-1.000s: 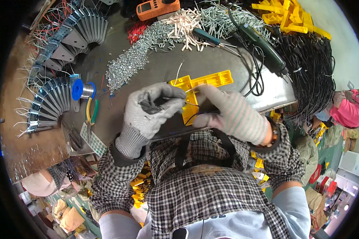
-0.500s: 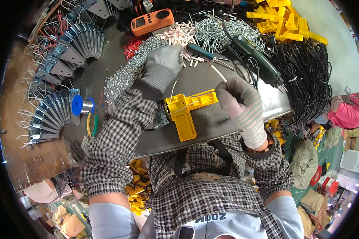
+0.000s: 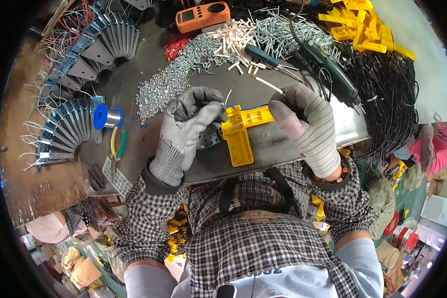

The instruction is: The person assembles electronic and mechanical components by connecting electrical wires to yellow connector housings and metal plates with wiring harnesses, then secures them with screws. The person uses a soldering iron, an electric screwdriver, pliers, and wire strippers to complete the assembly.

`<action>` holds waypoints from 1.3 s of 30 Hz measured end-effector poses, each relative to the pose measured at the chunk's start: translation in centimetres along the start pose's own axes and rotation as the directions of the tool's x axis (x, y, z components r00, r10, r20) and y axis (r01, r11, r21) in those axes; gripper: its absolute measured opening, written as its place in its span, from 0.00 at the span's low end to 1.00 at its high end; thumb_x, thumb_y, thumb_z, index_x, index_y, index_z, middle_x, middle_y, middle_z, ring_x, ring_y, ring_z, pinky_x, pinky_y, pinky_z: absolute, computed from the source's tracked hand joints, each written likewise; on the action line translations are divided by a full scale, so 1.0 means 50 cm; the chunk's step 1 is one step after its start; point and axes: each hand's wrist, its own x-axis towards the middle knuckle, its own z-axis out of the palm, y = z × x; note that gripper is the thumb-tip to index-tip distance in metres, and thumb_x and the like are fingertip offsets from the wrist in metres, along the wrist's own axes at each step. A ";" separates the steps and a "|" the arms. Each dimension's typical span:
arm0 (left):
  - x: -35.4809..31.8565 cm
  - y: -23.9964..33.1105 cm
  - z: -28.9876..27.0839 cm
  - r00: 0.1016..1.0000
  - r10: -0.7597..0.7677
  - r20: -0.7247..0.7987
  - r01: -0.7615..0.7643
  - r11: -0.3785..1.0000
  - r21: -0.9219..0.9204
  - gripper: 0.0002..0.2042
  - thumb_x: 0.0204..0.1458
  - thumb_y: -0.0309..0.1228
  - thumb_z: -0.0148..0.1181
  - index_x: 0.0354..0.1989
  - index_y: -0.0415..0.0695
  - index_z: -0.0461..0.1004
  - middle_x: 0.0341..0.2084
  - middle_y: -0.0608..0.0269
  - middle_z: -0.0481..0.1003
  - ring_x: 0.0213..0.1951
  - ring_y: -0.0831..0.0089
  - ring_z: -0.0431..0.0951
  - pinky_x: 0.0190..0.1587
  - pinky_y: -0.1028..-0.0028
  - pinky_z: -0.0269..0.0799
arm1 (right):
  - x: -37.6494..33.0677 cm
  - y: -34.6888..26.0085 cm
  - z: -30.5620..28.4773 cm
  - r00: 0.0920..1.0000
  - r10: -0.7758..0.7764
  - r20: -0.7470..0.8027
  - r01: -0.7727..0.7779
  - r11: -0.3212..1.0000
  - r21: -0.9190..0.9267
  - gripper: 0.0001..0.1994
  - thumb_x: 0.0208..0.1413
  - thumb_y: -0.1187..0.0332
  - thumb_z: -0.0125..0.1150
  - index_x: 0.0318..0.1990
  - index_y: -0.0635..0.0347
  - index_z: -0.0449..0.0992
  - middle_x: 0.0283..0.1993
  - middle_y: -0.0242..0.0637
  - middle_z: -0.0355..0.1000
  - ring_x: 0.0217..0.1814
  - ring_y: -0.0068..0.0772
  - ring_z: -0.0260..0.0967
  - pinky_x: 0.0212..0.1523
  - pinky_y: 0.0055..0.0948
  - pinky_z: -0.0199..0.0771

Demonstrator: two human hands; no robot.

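A T-shaped yellow plastic housing [image 3: 241, 146] lies open side up near the table's front edge, with a thin white wire running across it. My left hand [image 3: 186, 126], in a grey glove, is just left of the housing. Its thumb and fingers are pinched together; what they hold, if anything, is hidden. A short white wire end [image 3: 229, 95] rises beside those fingertips. At the housing's right end my right hand [image 3: 310, 119], in a striped glove, pinches a white wire [image 3: 269, 85] that points up and left. A perforated metal plate [image 3: 209, 138] is partly hidden behind the left hand.
Piles of small metal fasteners [image 3: 164, 92], pale sleeves [image 3: 233, 37] and screws [image 3: 283, 30] cover the far side. A screwdriver [image 3: 263, 55], green power tool [image 3: 330, 69], black cables [image 3: 385, 99], orange meter [image 3: 202, 16], solder spool [image 3: 107, 117] and stacked metal brackets [image 3: 64, 131] surround the work.
My left hand has come back from the fastener and sleeve piles to the housing's left side, fingers pinched. My right hand still holds the white wire. The whole view has shifted slightly.
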 end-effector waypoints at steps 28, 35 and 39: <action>-0.020 -0.038 0.063 0.979 0.181 -0.089 -0.130 0.903 0.409 0.09 0.55 0.23 0.60 0.44 0.35 0.74 0.36 0.61 0.78 0.38 0.75 0.80 0.46 0.75 0.76 | -0.047 0.048 0.050 0.873 -0.452 -0.185 0.395 0.876 -0.278 0.07 0.48 0.74 0.65 0.35 0.61 0.74 0.24 0.38 0.72 0.21 0.33 0.71 0.24 0.28 0.70; -0.030 -0.041 0.068 0.985 0.147 -0.085 -0.099 0.904 0.416 0.09 0.56 0.25 0.57 0.44 0.35 0.73 0.37 0.59 0.77 0.40 0.74 0.78 0.47 0.74 0.74 | -0.047 0.050 0.050 0.903 -0.344 -0.256 0.320 0.938 -0.133 0.08 0.51 0.70 0.66 0.36 0.62 0.74 0.23 0.34 0.69 0.21 0.20 0.65 0.24 0.22 0.66; -0.030 -0.043 0.057 0.993 0.096 -0.065 -0.065 0.927 0.370 0.09 0.56 0.25 0.58 0.43 0.35 0.73 0.37 0.59 0.77 0.41 0.74 0.77 0.49 0.74 0.74 | -0.042 0.063 0.046 0.821 -0.513 -0.248 0.433 0.845 -0.314 0.09 0.50 0.70 0.67 0.36 0.62 0.74 0.23 0.37 0.70 0.21 0.25 0.69 0.24 0.24 0.68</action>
